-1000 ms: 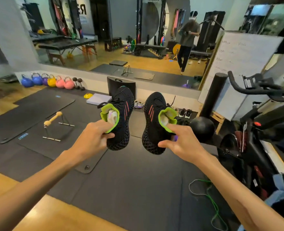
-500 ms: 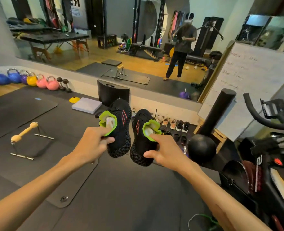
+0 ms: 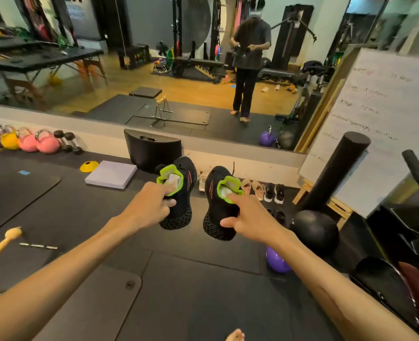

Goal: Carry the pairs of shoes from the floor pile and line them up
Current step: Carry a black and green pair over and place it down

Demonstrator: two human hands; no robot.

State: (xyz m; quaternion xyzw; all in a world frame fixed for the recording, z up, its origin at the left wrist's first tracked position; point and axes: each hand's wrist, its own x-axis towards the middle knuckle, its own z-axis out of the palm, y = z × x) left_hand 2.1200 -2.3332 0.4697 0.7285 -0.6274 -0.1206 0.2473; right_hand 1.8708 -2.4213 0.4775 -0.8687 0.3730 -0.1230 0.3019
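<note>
I carry a pair of black sneakers with neon-green collars, held in the air above the dark floor mat. My left hand (image 3: 149,207) pinches the heel collar of the left shoe (image 3: 181,193), fingers inside the opening. My right hand (image 3: 246,217) grips the right shoe (image 3: 218,205) the same way. Both soles face down and toward me. Beyond them, along the base of the mirror wall, stands a row of shoes: beige ones (image 3: 251,188) and black-and-white ones (image 3: 273,193).
A black wedge box (image 3: 152,148) and a lavender pad (image 3: 111,177) lie ahead left, with a yellow cone (image 3: 89,166) and kettlebells (image 3: 26,142). A black ball (image 3: 314,232), a foam roller (image 3: 334,173), a whiteboard (image 3: 376,124) and an exercise bike crowd the right. A purple ball (image 3: 276,262) sits below.
I have walked closer to the mirror wall with both shoes in hand. The shoe row and the black ball now appear nearer; the shoes hang slightly further apart.
</note>
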